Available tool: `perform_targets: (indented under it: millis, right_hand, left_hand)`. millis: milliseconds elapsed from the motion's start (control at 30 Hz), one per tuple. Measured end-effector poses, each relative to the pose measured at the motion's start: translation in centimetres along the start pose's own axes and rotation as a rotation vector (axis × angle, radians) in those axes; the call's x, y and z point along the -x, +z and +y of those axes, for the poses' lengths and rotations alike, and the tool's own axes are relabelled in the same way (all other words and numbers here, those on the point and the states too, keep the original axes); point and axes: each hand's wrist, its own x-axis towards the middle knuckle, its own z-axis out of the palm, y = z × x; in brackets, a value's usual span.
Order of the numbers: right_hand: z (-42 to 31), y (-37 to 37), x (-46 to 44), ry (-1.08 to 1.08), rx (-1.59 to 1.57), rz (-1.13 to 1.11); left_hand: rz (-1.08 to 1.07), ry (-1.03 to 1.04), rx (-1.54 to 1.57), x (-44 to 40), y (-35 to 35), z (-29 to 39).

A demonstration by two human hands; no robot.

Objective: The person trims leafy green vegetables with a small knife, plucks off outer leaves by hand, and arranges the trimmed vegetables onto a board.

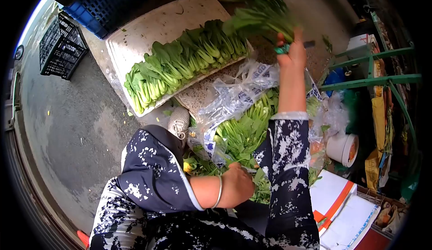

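Raised at the upper right, my right hand (pixel 293 52) is closed round a bunch of leafy greens (pixel 263 18), blurred by motion. A small tool (pixel 282 49) with a green part and a dark flat end shows in the same hand. My left hand (pixel 236 184), with a bracelet at the wrist, is low in the middle, its fingers curled down at the loose greens; what it holds is hidden. Between the hands, more greens (pixel 245 130) lie in an open clear plastic bag (pixel 225 101). Bok choy (pixel 180 63) is lined up in a row on a white board (pixel 135 34).
A black crate (pixel 60 47) stands on the pavement at the left, a blue crate (pixel 96 6) behind the board. To the right are a white bucket (pixel 342 149), a green metal frame (pixel 369 82) and a white box (pixel 330 196) with orange tape. A shoe (pixel 179 121) is near the board.
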Motion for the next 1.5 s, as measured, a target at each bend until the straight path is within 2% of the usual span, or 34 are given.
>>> perform_targets:
  millis: [67,100,133,200,233,300,367,400,500,567,600,633,667,700,733,767,800,867,900,933,1033,1067,1133,1200,1267,1333,1367,1500]
  right_hand:
    - [4.1,2.4,-3.4,0.16,-0.198,-0.015]
    - [6.0,3.6,-4.0,0.246,-0.271,0.049]
    - [8.5,3.8,-5.1,0.316,-0.343,0.136]
    - [14.9,1.4,-8.0,0.383,-0.265,0.18]
    - [17.1,0.3,-8.3,0.494,-0.198,0.322]
    - [19.3,-1.1,-8.0,0.49,-0.174,0.367]
    - [20.3,-1.8,-8.3,0.515,-0.135,0.478]
    - [20.5,-1.7,-8.5,0.513,-0.193,0.455]
    - [20.3,-1.7,-8.4,0.457,-0.305,0.533]
    - [18.9,-0.5,-6.5,0.462,-0.273,0.625]
    - [19.3,-0.9,-5.8,0.39,-0.334,0.476]
    - [18.1,0.0,-4.7,0.537,-0.205,0.525]
    - [14.9,1.9,-0.5,0.441,-0.086,0.472]
    - [14.6,2.0,1.0,0.352,-0.078,0.39]
    - [13.2,2.0,2.9,0.381,0.016,0.215]
    - [11.8,1.4,5.1,0.356,0.003,-0.071]
    - [8.9,1.1,8.1,0.398,-0.028,-0.267]
    - [4.7,-2.2,11.4,0.487,-0.244,-0.833]
    - [2.2,-4.4,13.0,0.442,-0.242,-0.968]
    - [0.7,-7.5,13.6,0.301,-0.118,-0.935]
    - [-2.3,-17.1,12.7,0.153,0.005,-0.21]
    - [-1.6,-21.7,11.5,0.181,0.036,0.125]
    - [1.0,-30.5,9.3,0.177,0.186,0.563]
    - [1.4,-32.1,8.5,0.23,0.256,0.625]
    - [1.9,-33.4,7.7,0.286,0.323,0.696]
    - [1.8,-32.7,6.2,0.291,0.13,0.741]
    - [1.7,-32.4,5.7,0.292,0.147,0.826]
    - [2.2,-33.3,5.1,0.321,0.116,0.807]
  left_hand:
    - [0.16,-0.114,-0.157,1.6,0.3,0.2]
    - [0.202,-0.145,-0.134,2.0,0.2,0.2]
    - [0.152,-0.076,-0.059,3.0,-0.9,-0.4]
    - [0.202,-0.12,-0.091,3.9,-0.9,-0.7]
    - [0.192,-0.122,-0.088,4.2,-1.2,-1.1]
    - [0.232,-0.201,-0.159,4.8,-1.4,-1.3]
    - [0.254,-0.197,-0.137,5.0,-1.1,-1.9]
    - [0.282,-0.189,-0.124,5.1,-1.0,-2.0]
    - [0.223,-0.155,-0.112,5.4,-2.0,-2.1]
    - [0.151,-0.127,-0.173,5.4,-2.7,-2.3]
    - [0.182,-0.146,-0.151,5.2,-2.8,-2.3]
    - [0.195,-0.146,-0.161,4.9,-2.6,-2.3]
    - [0.213,-0.157,-0.173,4.7,-2.3,-2.3]
    - [0.256,-0.153,-0.166,4.5,-1.9,-2.2]
    - [0.255,-0.138,-0.169,4.1,-1.6,-2.2]
    - [0.22,-0.151,-0.163,3.9,-1.3,-1.9]
    - [0.186,-0.165,-0.158,3.6,-1.3,-1.7]
    - [0.16,-0.142,-0.157,3.2,-1.3,-1.1]
    - [0.237,-0.114,-0.187,2.9,-0.9,-0.9]
    - [0.314,-0.089,-0.216,2.7,-0.7,-0.7]
    - [0.283,-0.071,-0.227,1.8,-0.6,-0.3]
    - [0.284,-0.063,-0.236,1.5,-0.4,-0.2]
    - [0.27,-0.066,-0.246,0.6,-0.1,0.0]
    - [0.252,-0.068,-0.256,-0.4,-0.2,0.2]
    - [0.093,-0.119,-0.231,-1.4,-0.4,0.2]
    - [0.142,-0.112,-0.267,-2.1,-0.4,0.1]
    - [0.198,-0.104,-0.292,-2.4,-0.4,0.0]
    - [0.202,-0.121,-0.292,-3.5,-0.2,0.1]
